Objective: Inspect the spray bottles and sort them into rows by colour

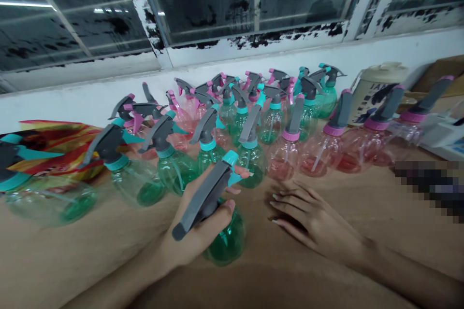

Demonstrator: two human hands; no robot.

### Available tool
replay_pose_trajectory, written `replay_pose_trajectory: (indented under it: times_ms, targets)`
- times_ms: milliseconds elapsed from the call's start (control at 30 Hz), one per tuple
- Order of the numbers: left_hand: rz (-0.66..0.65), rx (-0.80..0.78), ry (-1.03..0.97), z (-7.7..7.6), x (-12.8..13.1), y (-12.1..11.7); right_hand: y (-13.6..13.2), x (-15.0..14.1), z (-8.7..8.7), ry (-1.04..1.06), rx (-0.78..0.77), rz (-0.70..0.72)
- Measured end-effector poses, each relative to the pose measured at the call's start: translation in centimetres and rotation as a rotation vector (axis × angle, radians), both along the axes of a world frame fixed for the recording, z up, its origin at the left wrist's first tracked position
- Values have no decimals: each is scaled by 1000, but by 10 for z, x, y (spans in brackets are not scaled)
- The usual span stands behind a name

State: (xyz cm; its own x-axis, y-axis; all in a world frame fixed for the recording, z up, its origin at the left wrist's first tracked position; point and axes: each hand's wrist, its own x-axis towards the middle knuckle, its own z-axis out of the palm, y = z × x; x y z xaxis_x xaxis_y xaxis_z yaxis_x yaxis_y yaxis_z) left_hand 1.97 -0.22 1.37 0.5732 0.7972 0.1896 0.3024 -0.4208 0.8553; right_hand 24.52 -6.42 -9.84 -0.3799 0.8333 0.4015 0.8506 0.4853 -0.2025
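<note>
A round, translucent green plastic spray bottle with a grey-and-turquoise trigger head (pixel 228 241) is clasped below its head by the left hand (pixel 194 239), toward the near edge of the brown desk (pixel 108 246); its fill cannot be told. Well apart, the right hand (pixel 317 219) is rested open. Green-tinted (pixel 177 169) and pink-tinted spray bottles (pixel 284 161) are lined toward the far edge. "I AM" is printed on a cream lidded canister (pixel 377 89).

Bag (pixel 70 137), perhaps, behind leftmost bottle (pixel 43 203)

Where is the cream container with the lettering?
In the head view, the cream container stands upper right, near the white wall, behind the right-hand pink-collared spray bottles.
</note>
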Motion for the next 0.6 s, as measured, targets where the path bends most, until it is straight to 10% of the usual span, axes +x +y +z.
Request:
replay_pose_trajectory:
  times_ms: [600]
  targets:
    - [-23, -38, 32, -2, -7, -2, -1, 4, -6, -43, -9, 44]
